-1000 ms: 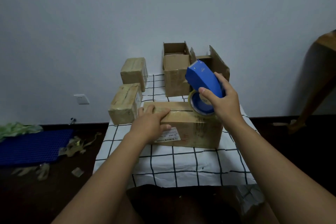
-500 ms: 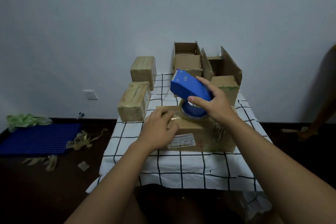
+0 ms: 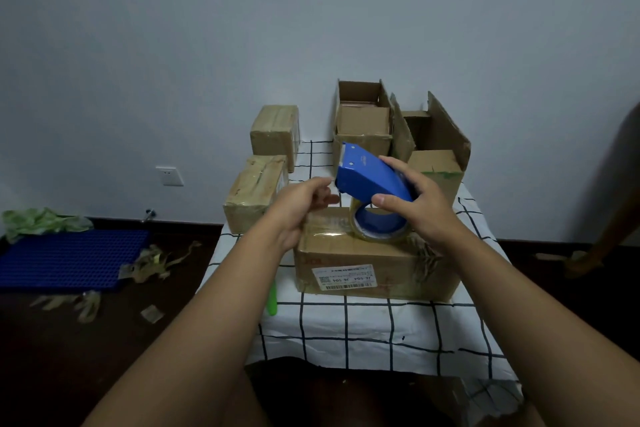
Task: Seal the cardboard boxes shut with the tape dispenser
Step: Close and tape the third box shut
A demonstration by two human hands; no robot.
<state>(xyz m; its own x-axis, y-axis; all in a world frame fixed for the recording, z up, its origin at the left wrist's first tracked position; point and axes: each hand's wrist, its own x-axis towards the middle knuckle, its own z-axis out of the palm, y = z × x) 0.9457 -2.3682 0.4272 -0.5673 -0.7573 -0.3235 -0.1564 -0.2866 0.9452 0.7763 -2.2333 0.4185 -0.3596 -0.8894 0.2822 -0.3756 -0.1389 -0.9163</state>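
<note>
A closed cardboard box (image 3: 363, 253) with a white label lies on the checked tablecloth (image 3: 381, 329). My right hand (image 3: 426, 211) grips the blue tape dispenser (image 3: 367, 177), whose tape roll (image 3: 377, 229) rests on the box top, blade end raised to the left. My left hand (image 3: 298, 208) hovers off the box, thumb and fingertips close together right at the dispenser's front end. The tape is clear, so I cannot tell whether they pinch it.
Two taped boxes (image 3: 254, 198) (image 3: 275, 132) stand at the left rear, two open boxes (image 3: 362, 125) (image 3: 436, 149) at the back. A green tool (image 3: 273, 298) lies by the table's left edge. A blue mat (image 3: 69, 256) and tape scraps (image 3: 152, 260) litter the floor.
My left hand has lifted off the box top and come up to the dispenser's front end. The right hand has tipped the dispenser so its blade end points up and left.
</note>
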